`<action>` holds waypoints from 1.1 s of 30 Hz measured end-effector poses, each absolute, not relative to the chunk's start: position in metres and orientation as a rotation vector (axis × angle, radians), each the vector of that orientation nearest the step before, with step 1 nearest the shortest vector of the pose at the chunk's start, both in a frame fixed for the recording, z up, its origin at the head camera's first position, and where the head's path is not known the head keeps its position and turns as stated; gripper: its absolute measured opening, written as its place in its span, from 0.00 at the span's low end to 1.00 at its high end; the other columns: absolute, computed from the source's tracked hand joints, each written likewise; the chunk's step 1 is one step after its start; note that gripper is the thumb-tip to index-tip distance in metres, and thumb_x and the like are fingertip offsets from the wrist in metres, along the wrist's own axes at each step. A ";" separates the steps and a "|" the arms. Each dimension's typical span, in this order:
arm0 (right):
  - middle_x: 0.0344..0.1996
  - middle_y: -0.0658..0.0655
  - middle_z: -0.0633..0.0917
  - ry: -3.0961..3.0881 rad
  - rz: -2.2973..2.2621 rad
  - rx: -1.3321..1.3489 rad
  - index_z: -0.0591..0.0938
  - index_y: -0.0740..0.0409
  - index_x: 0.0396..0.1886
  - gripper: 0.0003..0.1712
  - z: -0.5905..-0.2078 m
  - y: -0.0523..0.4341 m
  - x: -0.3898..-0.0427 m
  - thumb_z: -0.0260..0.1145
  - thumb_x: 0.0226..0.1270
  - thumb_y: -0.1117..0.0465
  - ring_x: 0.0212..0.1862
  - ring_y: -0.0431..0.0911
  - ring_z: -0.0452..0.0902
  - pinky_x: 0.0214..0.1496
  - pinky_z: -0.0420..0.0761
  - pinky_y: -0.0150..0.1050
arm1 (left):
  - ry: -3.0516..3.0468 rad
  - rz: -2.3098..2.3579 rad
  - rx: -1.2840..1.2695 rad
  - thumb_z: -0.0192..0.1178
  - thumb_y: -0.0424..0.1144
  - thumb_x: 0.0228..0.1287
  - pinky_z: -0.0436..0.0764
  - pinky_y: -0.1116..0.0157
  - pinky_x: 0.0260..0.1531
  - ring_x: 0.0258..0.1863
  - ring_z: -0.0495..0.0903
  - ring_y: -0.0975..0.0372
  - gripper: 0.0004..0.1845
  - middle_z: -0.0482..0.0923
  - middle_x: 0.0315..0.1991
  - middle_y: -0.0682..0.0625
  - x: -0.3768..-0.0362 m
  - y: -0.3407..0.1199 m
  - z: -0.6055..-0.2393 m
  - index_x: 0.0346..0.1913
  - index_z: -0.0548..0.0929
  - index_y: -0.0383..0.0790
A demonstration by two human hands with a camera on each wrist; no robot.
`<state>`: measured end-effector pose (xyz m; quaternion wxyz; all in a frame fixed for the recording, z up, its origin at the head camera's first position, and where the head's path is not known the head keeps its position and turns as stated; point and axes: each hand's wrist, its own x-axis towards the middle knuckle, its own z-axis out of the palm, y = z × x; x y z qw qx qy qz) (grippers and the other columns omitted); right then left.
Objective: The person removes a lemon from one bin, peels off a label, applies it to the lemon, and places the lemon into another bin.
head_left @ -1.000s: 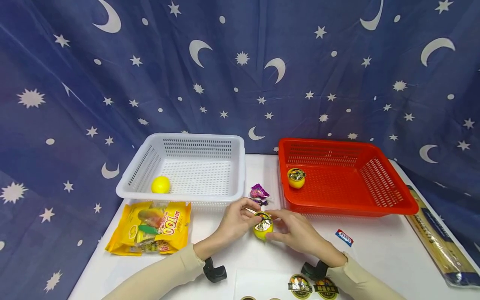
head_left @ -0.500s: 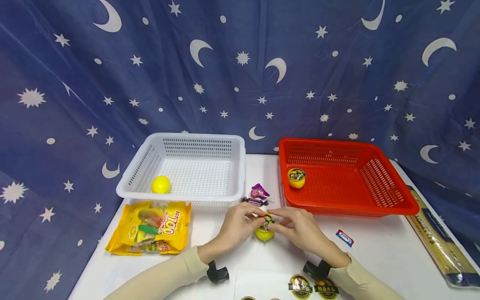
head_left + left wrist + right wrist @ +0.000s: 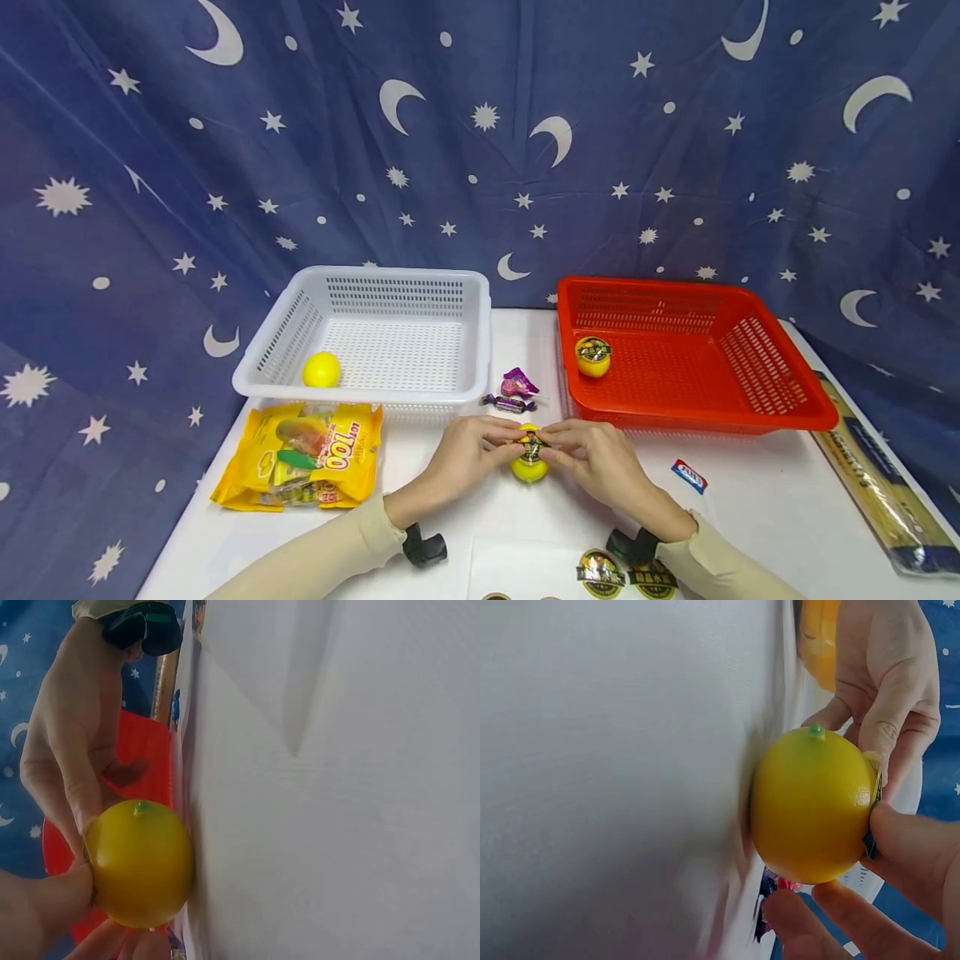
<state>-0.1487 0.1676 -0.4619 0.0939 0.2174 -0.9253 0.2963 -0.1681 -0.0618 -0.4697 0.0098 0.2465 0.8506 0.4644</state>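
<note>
Between my hands on the white table is a yellow lemon with a small green stem nub. A black-and-gold round sticker lies on its upper side, its edge standing partly off the skin in the right wrist view. My left hand holds the lemon from the left, thumb at the sticker's edge and fingers behind. From the right my right hand holds it likewise, its thumb on the sticker and fingertips under the lemon in the right wrist view. Fingers cover the sticker's sides.
A white basket holds one plain lemon. The red basket holds a stickered one. Around them lie a yellow candy bag, purple-wrapped candies, a small red-blue packet, a sticker sheet and a long package.
The lemon has turned and shifted slightly right. My left hand has come down off the purple candy, and both thumbs now meet the sticker's sides.
</note>
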 end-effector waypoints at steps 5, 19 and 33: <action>0.44 0.51 0.93 -2.751 0.918 0.656 0.92 0.52 0.47 0.19 -0.463 0.168 -0.147 0.79 0.57 0.51 0.35 0.39 0.90 0.37 0.84 0.32 | 2.636 1.418 0.771 0.72 0.42 0.63 0.84 0.75 0.37 0.42 0.90 0.64 0.14 0.89 0.54 0.51 -0.169 -0.064 -0.470 0.51 0.91 0.48; 0.40 0.56 0.93 -2.704 1.134 0.649 0.91 0.59 0.45 0.21 -0.465 0.165 -0.146 0.83 0.52 0.56 0.33 0.42 0.91 0.35 0.87 0.31 | 2.639 1.412 0.817 0.76 0.46 0.58 0.84 0.76 0.34 0.37 0.91 0.60 0.18 0.89 0.53 0.49 -0.166 -0.062 -0.467 0.51 0.91 0.45; 0.46 0.54 0.90 -2.858 1.080 0.680 0.82 0.55 0.61 0.43 -0.465 0.166 -0.147 0.86 0.44 0.47 0.39 0.44 0.88 0.38 0.83 0.31 | 2.689 1.425 0.855 0.77 0.44 0.57 0.85 0.74 0.33 0.34 0.91 0.59 0.18 0.90 0.51 0.48 -0.164 -0.061 -0.470 0.50 0.91 0.43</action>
